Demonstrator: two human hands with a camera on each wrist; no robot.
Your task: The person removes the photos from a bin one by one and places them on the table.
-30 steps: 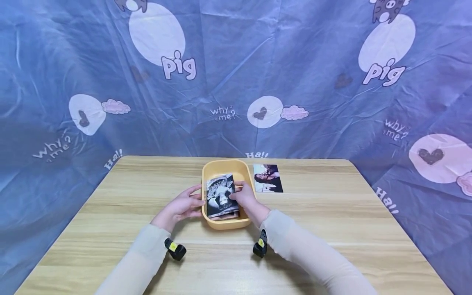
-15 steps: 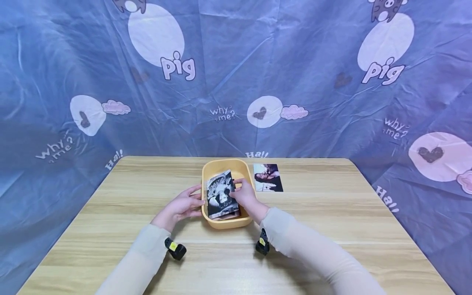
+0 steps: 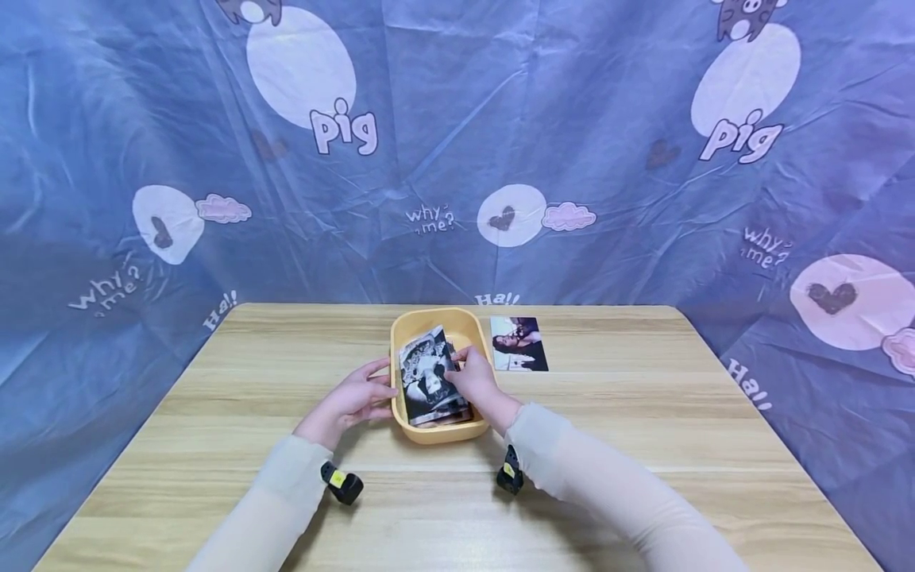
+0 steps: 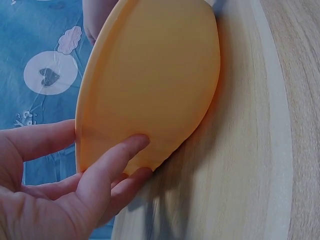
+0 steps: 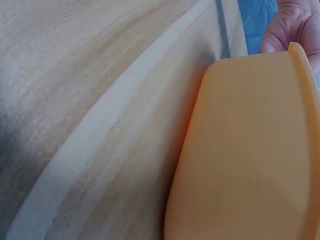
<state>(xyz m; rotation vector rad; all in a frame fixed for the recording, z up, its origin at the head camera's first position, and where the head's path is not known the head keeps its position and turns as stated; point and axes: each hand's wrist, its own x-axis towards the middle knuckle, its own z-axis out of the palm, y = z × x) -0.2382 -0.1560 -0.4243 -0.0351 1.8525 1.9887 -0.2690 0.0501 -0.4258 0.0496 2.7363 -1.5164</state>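
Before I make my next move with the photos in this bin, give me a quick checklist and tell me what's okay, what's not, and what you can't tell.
1. Bin standing on the table: ok.
2. Left hand touching the bin's side: ok.
3. Right hand at the top photo: ok, thumb over its right edge.
4. Only one photo in the right hand: cannot tell, the grip's underside is hidden.
5. Photos lined up: not ok, the top photo is askew and lower photos show past its edge.
6. Loose photo apart from the bin: ok, on the table to its right.
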